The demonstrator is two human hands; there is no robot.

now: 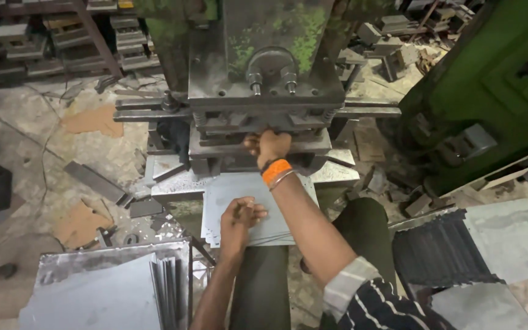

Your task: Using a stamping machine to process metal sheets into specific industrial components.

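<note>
Fingers: our right hand [268, 146] reaches into the gap of the press die [258, 131], fingers curled; we cannot tell whether they grip anything in there.
Left hand: our left hand [239, 215] lies on the grey metal sheets [245, 208], fingers bent and pinching at the top sheet's edge.
Sheet stack: it rests on the press bed just in front of the die, over our lap.
Done: dark stacked pieces [438, 253] lie at our right; we judge some output exists.
Left: more plain sheets [111, 293] wait at lower left, so we judge much remains.
</note>
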